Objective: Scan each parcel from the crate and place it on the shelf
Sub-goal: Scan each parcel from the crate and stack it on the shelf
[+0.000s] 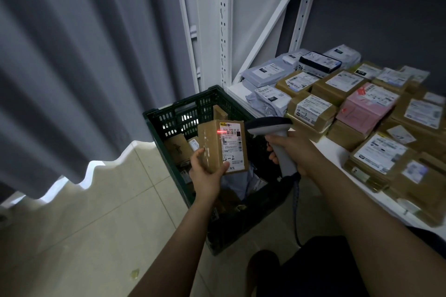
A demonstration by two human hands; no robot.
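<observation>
- Left grip (205, 171): clamped on lower end of parcel (222, 146), held upright over crate (169, 116); label "4-2" readable, finer print not.
- Right grip (293, 152): clamped on scanner (268, 125) handle; red line near label's top edge.
- Crate contents: dim, largely hidden behind parcel and forearms.
- Shelf (334, 155): stacked parcels (381, 152) along right edge blurred, cut off by frame.

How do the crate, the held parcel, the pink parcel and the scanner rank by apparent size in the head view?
Largest: green crate.
Next: pink parcel and held parcel, which look about alike; the held one is nearer the camera, so I won't rank them.
Smallest: scanner.
</observation>
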